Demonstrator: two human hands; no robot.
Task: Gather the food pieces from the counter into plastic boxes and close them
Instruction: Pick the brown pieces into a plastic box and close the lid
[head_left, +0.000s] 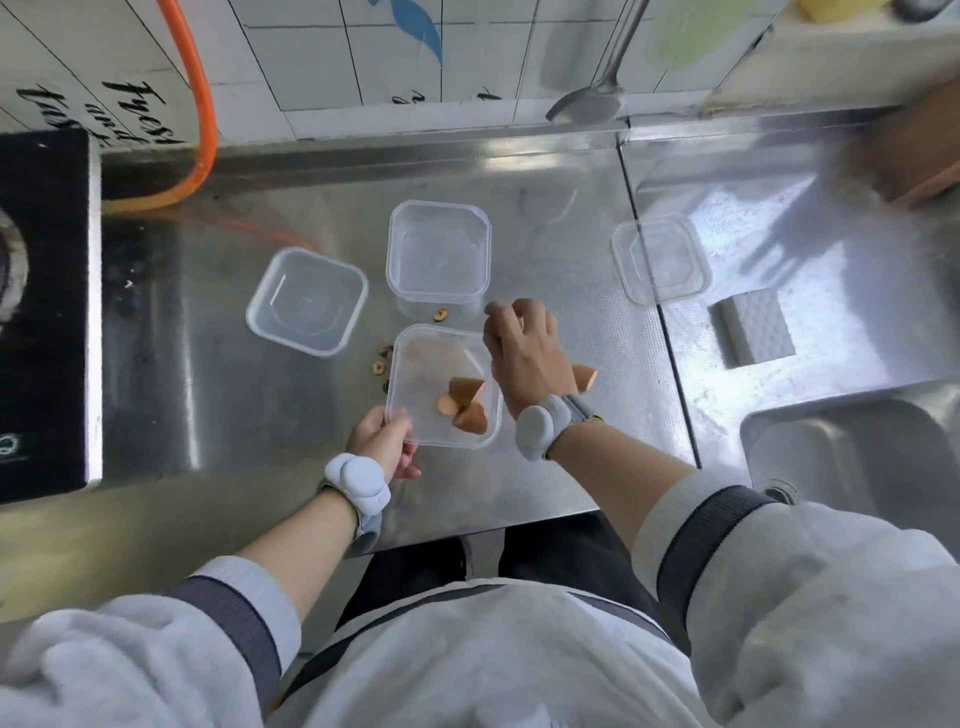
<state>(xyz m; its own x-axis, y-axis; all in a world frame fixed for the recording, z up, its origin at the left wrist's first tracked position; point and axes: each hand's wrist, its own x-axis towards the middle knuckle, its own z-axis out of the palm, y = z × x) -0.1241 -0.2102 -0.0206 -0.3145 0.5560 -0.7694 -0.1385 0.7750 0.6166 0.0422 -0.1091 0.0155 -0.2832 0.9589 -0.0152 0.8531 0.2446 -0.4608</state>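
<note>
- The left hand (383, 439) is clamped on the near-left corner of the near plastic box (415, 364), thumb on the rim, fingers under the edge.
- The near plastic box is clear and lidless, and holds three orange-brown food pieces (464, 404) grouped toward its near-right side.
- The right hand (524, 358) hovers over the right rim of the same box, fingers curled downward; whether the fingers hold anything cannot be told.
- One further orange-brown food piece (584, 376) lies on the counter (571, 457) just right of the right hand, partly hidden by the wrist.
- Both wrists carry grey strapped devices: left wrist unit (358, 480), right wrist unit (543, 423).
- Small dried brown slices (382, 358) lie on the counter just left of the near box; one more slice (441, 314) lies between the near box and the far plastic box (439, 254).
- The far plastic box stands upright, empty, directly beyond the near box.
- The left plastic box (306, 301) stands empty, beside the far box and beyond the left hand.
- A clear lid (660, 265) lies flat on the counter, well apart to the right of the boxes.
- A grey sponge (756, 332) lies near the lid, on the drainboard side; the sink (852, 457) sits nearer the person.
- An orange hose (200, 104) runs down the tiled wall at far left, beside the black stove (41, 312).
</note>
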